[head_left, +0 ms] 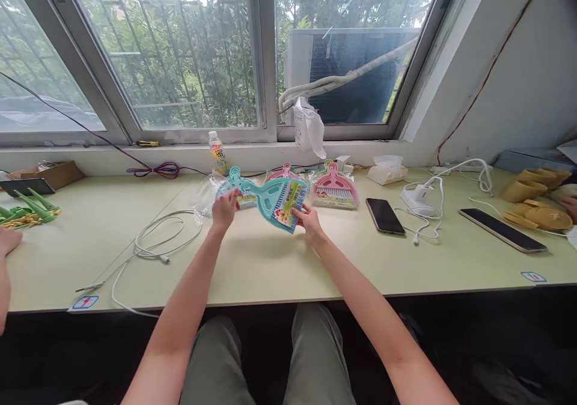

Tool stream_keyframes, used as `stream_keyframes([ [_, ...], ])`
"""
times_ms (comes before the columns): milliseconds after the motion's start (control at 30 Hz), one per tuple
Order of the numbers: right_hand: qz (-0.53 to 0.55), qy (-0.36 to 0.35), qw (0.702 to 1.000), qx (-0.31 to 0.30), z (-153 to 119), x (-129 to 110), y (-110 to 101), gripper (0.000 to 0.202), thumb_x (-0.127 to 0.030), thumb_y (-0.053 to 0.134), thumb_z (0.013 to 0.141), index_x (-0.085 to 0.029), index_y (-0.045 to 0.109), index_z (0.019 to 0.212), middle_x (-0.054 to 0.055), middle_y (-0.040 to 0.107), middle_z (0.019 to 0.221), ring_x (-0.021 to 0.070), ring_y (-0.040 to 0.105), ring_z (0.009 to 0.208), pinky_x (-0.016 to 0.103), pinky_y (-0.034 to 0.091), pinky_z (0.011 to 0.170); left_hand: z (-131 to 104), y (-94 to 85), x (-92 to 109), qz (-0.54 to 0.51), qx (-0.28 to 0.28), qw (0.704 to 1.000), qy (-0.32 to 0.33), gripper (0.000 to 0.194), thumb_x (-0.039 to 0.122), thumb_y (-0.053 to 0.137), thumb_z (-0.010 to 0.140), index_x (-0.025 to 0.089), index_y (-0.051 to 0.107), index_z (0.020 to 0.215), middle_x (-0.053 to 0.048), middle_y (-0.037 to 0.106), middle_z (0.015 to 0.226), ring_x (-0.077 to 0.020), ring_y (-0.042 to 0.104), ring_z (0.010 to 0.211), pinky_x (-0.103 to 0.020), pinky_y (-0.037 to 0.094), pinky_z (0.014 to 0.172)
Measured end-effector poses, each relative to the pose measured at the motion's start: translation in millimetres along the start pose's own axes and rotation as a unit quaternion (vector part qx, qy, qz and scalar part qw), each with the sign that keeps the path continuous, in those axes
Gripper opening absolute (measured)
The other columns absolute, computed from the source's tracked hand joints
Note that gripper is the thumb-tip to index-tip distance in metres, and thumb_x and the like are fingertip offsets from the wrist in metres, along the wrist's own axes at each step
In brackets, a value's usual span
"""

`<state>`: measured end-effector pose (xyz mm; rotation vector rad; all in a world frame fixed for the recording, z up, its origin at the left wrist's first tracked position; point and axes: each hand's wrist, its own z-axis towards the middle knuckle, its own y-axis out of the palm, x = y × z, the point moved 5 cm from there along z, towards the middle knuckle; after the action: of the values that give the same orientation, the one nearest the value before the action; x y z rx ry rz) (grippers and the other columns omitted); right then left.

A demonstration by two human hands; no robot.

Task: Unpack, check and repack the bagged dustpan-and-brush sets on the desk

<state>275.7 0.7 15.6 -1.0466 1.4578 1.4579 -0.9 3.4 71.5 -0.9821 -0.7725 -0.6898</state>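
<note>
A teal mini dustpan-and-brush set (270, 199) with a printed yellow-green label is held tilted above the table, its handle towards the left. My right hand (308, 222) grips its wide end by the bristles and label, thumb on top. At the handle, my left hand (225, 210) is closed with the fingertips pinched; the exact contact is partly hidden. Behind my left hand lies another teal dustpan set (234, 179). A pink dustpan set (334, 190) in clear wrap rests to the right, and a second pink one (285, 172) is partly covered.
A drink bottle (218, 152) stands by the window sill. Coiled white cable (148, 243) lies on the left. Rightward are a phone (384, 216), a tissue pack (387, 169), a power strip (418, 200) and another dark device (502, 229). Another person's hand (8, 241) rests at the far left.
</note>
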Motion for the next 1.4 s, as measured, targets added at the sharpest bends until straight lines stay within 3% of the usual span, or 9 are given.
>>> stream_keyframes([
  [67, 0.005, 0.006, 1.0, 0.002, -0.7, -1.1, -1.8, 0.028, -0.022, 0.078, 0.074, -0.019, 0.066, 0.099, 0.005, 0.078, 0.09, 0.0216, 0.075, 0.076, 0.033, 0.063, 0.066, 5.2, -25.0, -3.4, 0.118, 0.107, 0.986, 0.05, 0.047, 0.05, 0.057, 0.089, 0.021, 0.06, 0.125, -0.014, 0.069, 0.109, -0.037, 0.052, 0.124, -0.046, 0.04, 0.102],
  [167, 0.007, 0.007, 1.0, 0.004, -1.4, -3.2, -3.7, 0.027, -0.021, 0.078, 0.074, -0.019, 0.066, 0.099, 0.006, 0.078, 0.092, 0.0213, 0.075, 0.078, 0.033, 0.064, 0.069, 6.8, -25.7, -16.1, 0.234, 0.091, 0.964, 0.09, 0.054, 0.039, 0.065, 0.084, 0.023, 0.053, 0.134, -0.017, 0.052, 0.143, -0.0402, 0.035, 0.139, -0.056, 0.021, 0.114],
  [333, -0.001, 0.005, 1.0, 0.0, -1.1, -2.8, -3.6, 0.029, -0.023, 0.08, 0.072, -0.019, 0.067, 0.098, 0.005, 0.078, 0.09, 0.0215, 0.075, 0.076, 0.035, 0.064, 0.07, 2.7, -4.4, -36.7, 0.295, 0.057, 0.95, 0.083, 0.032, 0.026, 0.045, 0.093, 0.022, 0.067, 0.116, -0.017, 0.066, 0.119, -0.0362, 0.049, 0.124, -0.054, 0.016, 0.115],
  [567, -0.023, 0.013, 0.999, -0.025, -2.8, 1.9, 2.9, 0.026, -0.023, 0.082, 0.07, -0.018, 0.07, 0.093, 0.004, 0.077, 0.083, 0.0194, 0.074, 0.072, 0.03, 0.062, 0.063, 7.7, -4.2, -44.8, 0.292, 0.074, 0.951, 0.074, 0.03, 0.031, 0.056, 0.089, 0.021, 0.068, 0.115, -0.02, 0.046, 0.143, -0.0426, 0.039, 0.131, -0.058, 0.027, 0.109],
  [833, -0.026, -0.005, 1.0, -0.009, 5.9, 5.4, -8.2, 0.026, -0.024, 0.08, 0.072, -0.018, 0.071, 0.096, 0.004, 0.077, 0.084, 0.0173, 0.072, 0.067, 0.026, 0.058, 0.055, 11.8, -3.0, -46.5, 0.207, 0.02, 0.977, 0.04, 0.012, 0.021, 0.049, 0.09, 0.017, 0.061, 0.089, -0.019, 0.054, 0.115, -0.039, 0.049, 0.123, -0.047, 0.041, 0.1],
  [1000, 0.023, -0.023, 0.999, 0.038, 8.7, 3.1, -17.3, 0.031, -0.028, 0.08, 0.071, -0.018, 0.07, 0.098, 0.005, 0.078, 0.089, 0.0195, 0.074, 0.072, 0.03, 0.061, 0.063, -0.2, 5.6, -19.3, 0.074, -0.016, 0.985, 0.156, 0.009, 0.028, 0.052, 0.092, 0.023, 0.058, 0.088, -0.014, 0.054, 0.119, -0.0325, 0.055, 0.116, -0.039, 0.047, 0.093],
  [1200, 0.044, -0.029, 0.996, 0.067, 10.0, 1.4, -26.0, 0.03, -0.027, 0.078, 0.072, -0.017, 0.07, 0.099, 0.006, 0.077, 0.092, 0.0186, 0.073, 0.073, 0.027, 0.06, 0.063, -9.5, 39.2, -13.8, 0.22, -0.126, 0.938, 0.235, 0.023, 0.028, 0.048, 0.095, 0.021, 0.053, 0.074, -0.01, 0.058, 0.102, -0.0208, 0.062, 0.081, -0.037, 0.051, 0.079],
  [1333, 0.031, -0.025, 0.998, 0.049, 9.5, 2.3, -21.9, 0.027, -0.022, 0.076, 0.074, -0.017, 0.07, 0.099, 0.005, 0.077, 0.088, 0.0173, 0.072, 0.067, 0.026, 0.058, 0.056, -5.3, 37.5, -20.8, 0.277, -0.084, 0.923, 0.252, 0.005, 0.024, 0.052, 0.091, 0.02, 0.052, 0.088, -0.011, 0.058, 0.102, -0.0233, 0.064, 0.085, -0.037, 0.052, 0.078],
  [1400, 0.016, -0.021, 0.999, 0.033, 7.9, 2.7, -18.2, 0.026, -0.02, 0.075, 0.074, -0.017, 0.069, 0.099, 0.004, 0.077, 0.084, 0.0168, 0.071, 0.064, 0.026, 0.057, 0.055, -4.5, 32.2, -19.3, 0.295, -0.029, 0.915, 0.275, 0.02, 0.022, 0.06, 0.085, 0.018, 0.051, 0.102, -0.016, 0.057, 0.113, -0.0298, 0.061, 0.104, -0.041, 0.051, 0.086],
])
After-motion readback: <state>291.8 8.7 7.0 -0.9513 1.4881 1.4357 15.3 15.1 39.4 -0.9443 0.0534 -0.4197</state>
